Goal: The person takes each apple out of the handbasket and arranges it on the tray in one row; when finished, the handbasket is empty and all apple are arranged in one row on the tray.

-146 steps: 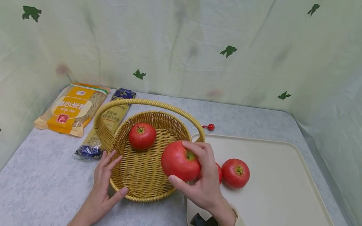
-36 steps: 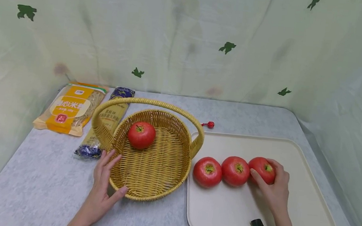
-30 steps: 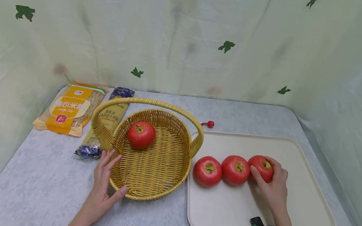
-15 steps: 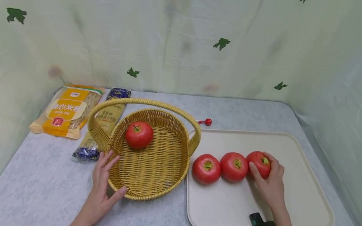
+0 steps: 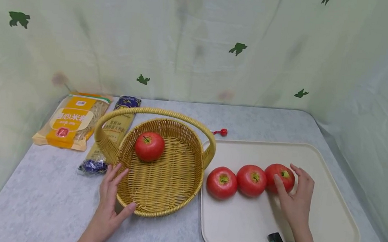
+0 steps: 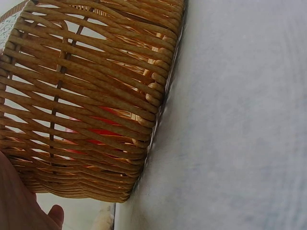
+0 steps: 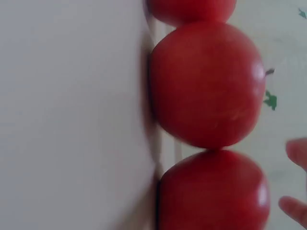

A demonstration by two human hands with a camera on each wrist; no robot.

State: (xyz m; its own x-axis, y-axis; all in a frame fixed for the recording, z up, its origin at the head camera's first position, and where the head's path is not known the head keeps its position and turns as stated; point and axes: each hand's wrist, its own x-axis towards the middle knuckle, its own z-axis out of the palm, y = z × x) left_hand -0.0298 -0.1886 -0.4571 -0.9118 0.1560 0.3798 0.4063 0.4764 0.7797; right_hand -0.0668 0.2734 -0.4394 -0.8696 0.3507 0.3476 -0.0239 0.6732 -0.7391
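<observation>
My left hand rests with spread, straight fingers against the left side of the wicker basket. One red apple sits inside the basket; its red shows through the weave in the left wrist view. On the beige tray, three red apples stand in a row: the left apple, the middle apple and the right apple. Over the right apple is my right hand, thumb and fingers spread apart around it. In the right wrist view, fingertips show a gap from the apples.
A yellow-orange noodle bag and a long spaghetti pack lie left of the basket, the pack partly behind its handle. A small red lollipop lies behind the tray. Patterned curtains enclose the table.
A third apple, earlier held over the basket's right side, now stands on the tray with the others. My right hand has loosened its fingers from the right apple. The left hand keeps its place.
</observation>
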